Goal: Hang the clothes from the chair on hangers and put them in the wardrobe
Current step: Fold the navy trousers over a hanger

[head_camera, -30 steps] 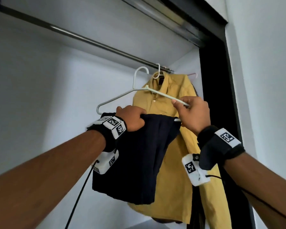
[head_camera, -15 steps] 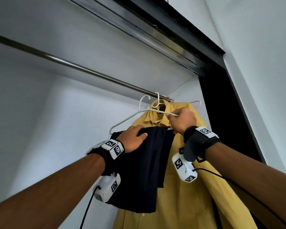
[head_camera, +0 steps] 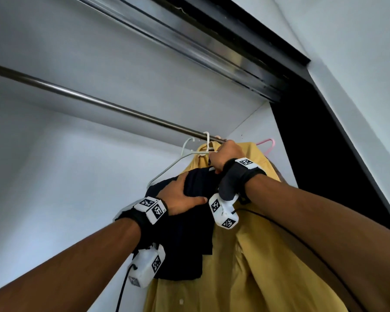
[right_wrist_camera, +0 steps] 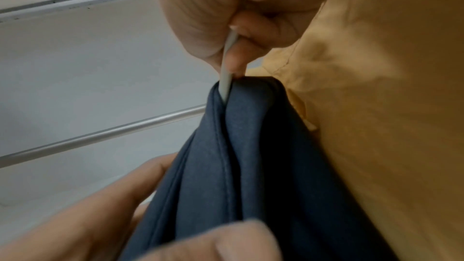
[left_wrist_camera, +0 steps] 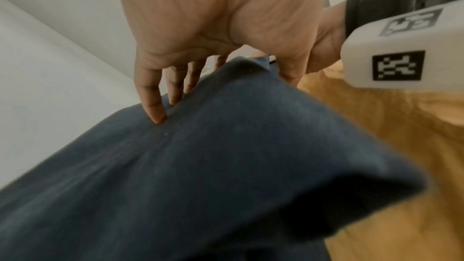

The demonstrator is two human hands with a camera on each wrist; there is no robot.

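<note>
You are looking up into an open wardrobe (head_camera: pixel 54 154) with pale walls. A metal rail (head_camera: pixel 95 100) runs across it under the top panel, and a dark door frame (head_camera: pixel 320 122) stands at the right edge.

At the rail's right end a yellow shirt (head_camera: pixel 257 255) hangs on its own hanger, filling the space just behind your hands. A pink hanger (head_camera: pixel 268 145) peeks out beyond the shirt, close to the side wall.

Your right hand (head_camera: pixel 226 155) is raised close under the rail; its grip is closed tight round the wire of a white hanger (head_camera: pixel 167 172), fingers and thumb pinching it just above the cloth. The hanger's hook (head_camera: pixel 187 144) sits beside the rail; whether it is over the rail cannot be told.

A dark navy garment (head_camera: pixel 189 239) is draped over that hanger and hangs down in front of the yellow shirt, touching it. Your left hand (head_camera: pixel 178 194) holds the garment near its top fold, fingers (left_wrist_camera: pixel 153 104) on one side of the cloth and the thumb curled over the other.
</note>
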